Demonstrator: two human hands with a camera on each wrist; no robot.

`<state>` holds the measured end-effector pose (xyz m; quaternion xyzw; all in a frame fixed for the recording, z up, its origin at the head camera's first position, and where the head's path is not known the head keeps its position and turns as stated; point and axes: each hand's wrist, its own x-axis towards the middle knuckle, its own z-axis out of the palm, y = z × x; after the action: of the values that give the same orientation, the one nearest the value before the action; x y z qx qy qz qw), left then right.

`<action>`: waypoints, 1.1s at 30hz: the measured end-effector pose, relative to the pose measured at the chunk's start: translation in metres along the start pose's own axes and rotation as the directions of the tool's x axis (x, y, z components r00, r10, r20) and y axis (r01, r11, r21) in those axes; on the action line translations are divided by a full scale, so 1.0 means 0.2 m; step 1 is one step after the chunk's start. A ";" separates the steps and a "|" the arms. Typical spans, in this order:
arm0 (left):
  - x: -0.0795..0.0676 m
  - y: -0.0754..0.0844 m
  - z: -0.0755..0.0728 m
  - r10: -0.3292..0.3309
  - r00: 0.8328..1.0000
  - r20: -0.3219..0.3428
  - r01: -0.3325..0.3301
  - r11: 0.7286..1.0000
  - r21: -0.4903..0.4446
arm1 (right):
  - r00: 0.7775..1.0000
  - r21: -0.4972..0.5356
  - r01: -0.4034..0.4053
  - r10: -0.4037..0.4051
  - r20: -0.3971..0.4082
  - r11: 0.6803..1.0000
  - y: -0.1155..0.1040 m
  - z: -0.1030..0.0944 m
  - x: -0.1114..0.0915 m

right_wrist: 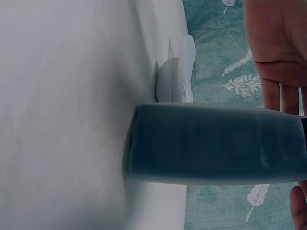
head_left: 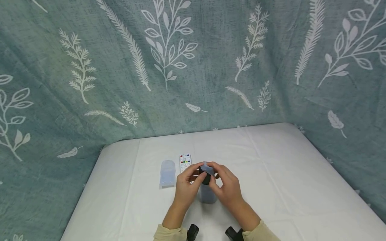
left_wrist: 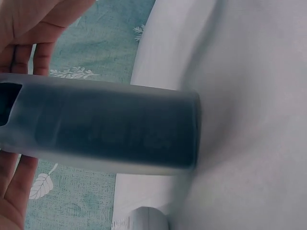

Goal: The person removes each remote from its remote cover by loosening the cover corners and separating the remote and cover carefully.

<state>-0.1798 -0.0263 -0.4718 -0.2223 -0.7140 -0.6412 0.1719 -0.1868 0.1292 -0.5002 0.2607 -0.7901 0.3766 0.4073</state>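
Observation:
A translucent bluish sleeve-like cover (head_left: 208,195) stands tilted above the white table, with a black object (head_left: 206,179) showing through an opening near its upper end. My left hand (head_left: 186,189) pinches the upper part from the left, thumb in front. From the right, my right hand (head_left: 228,187) grips the same end with thumb and fingers. In the left wrist view the cover (left_wrist: 120,127) looks dark, so something dark fills it. The right wrist view shows its smooth long side (right_wrist: 216,143). What the dark thing is remains partly hidden.
A second translucent cover (head_left: 167,174) lies flat on the table to the left. Beside it is a white remote control (head_left: 185,161) with coloured buttons, partly behind my left hand. A green leaf-patterned cloth (head_left: 211,67) hangs behind the white tabletop (head_left: 286,184).

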 end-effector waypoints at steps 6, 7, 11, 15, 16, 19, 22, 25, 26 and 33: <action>-0.01 -0.12 0.02 -0.009 1.000 -0.020 0.010 1.000 0.022 | 0.997 -0.125 0.060 -0.066 -0.044 0.990 -0.01 0.01 0.02; -0.01 -0.13 0.02 -0.004 1.000 -0.019 0.004 1.000 0.019 | 0.996 -0.134 0.068 -0.075 -0.054 0.989 -0.01 0.01 0.02; -0.02 -0.15 0.01 0.025 1.000 -0.008 -0.025 1.000 0.016 | 0.994 -0.153 0.063 -0.076 -0.082 0.986 -0.01 0.01 0.03; -0.02 -0.15 0.02 0.064 0.998 -0.007 -0.064 0.997 0.040 | 0.992 -0.155 0.058 -0.074 -0.100 0.986 -0.01 0.00 0.04; -0.02 -0.15 0.02 0.075 0.997 -0.009 -0.075 0.996 0.048 | 0.992 -0.155 0.058 -0.074 -0.103 0.986 -0.02 0.00 0.04; -0.01 -0.15 0.02 0.113 0.994 -0.013 -0.112 0.991 0.070 | 0.990 -0.149 0.064 -0.081 -0.115 0.987 -0.02 0.00 0.05; -0.01 -0.15 0.02 0.151 0.988 -0.013 -0.150 0.985 0.088 | 0.989 -0.142 0.060 -0.078 -0.126 0.988 -0.01 0.00 0.05; -0.01 -0.16 0.02 0.178 0.984 -0.008 -0.176 0.978 0.109 | 0.988 -0.135 0.045 -0.064 -0.140 0.990 -0.01 0.01 0.05; -0.01 -0.16 0.02 0.188 0.982 -0.005 -0.186 0.975 0.119 | 0.989 -0.131 0.035 -0.053 -0.141 0.991 -0.01 0.01 0.05; -0.01 -0.16 0.01 0.194 0.981 0.029 -0.197 0.969 0.149 | 0.987 -0.019 -0.109 0.106 -0.121 0.994 0.02 0.01 0.01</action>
<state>-0.1951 -0.0277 -0.4998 -0.2825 -0.7364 -0.5636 0.2454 -0.1921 0.1289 -0.5011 0.1894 -0.7818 0.4029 0.4365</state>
